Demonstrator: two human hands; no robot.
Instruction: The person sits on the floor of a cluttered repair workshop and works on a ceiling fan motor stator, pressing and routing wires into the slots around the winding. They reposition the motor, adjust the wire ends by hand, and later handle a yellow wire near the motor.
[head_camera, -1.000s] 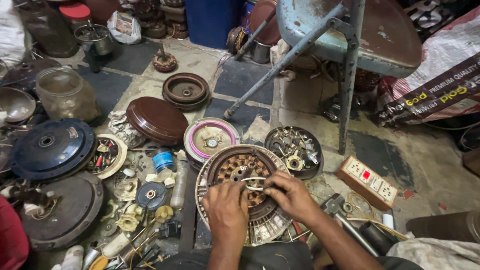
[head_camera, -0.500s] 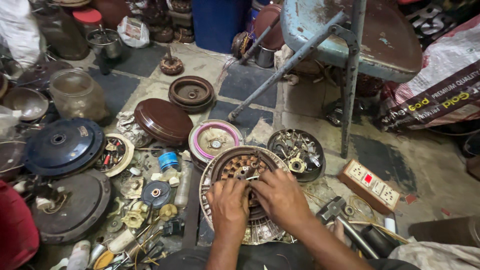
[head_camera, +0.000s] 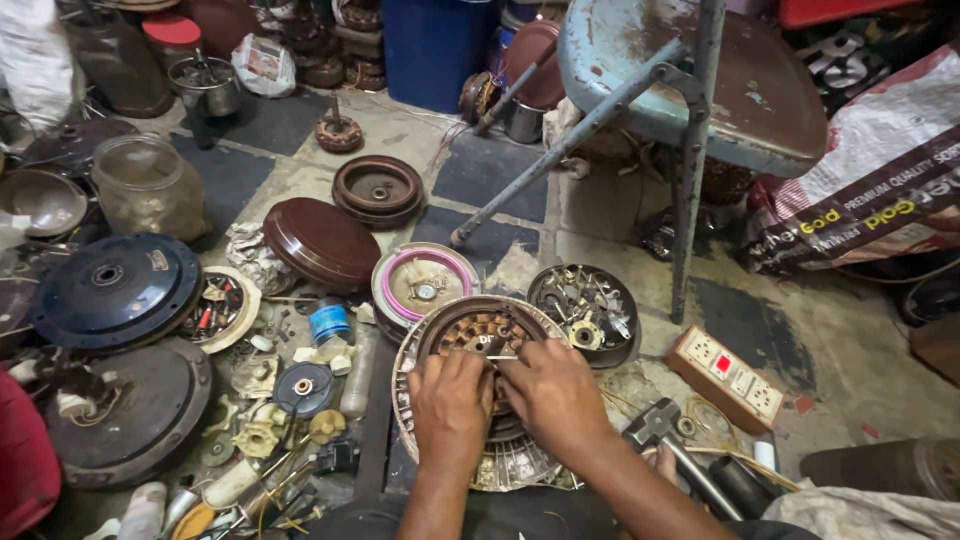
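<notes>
Floor of grey and dark tiles carries everything. Beyond the round brown fan stator with copper windings, the landmark here, stands a worn blue metal chair. Left of the stator lies a dark blue round motor cover. Both hands, left hand and right hand, rest on the stator, fingers pinched narrowly on a thin metal tool at its core; the motor lies fully opened, reassembly not begun.

We see grimy checkered tile floor, dark and pale squares. Worn blue metal chair upper right. Blue plastic bin top centre. Dim, even light.
</notes>
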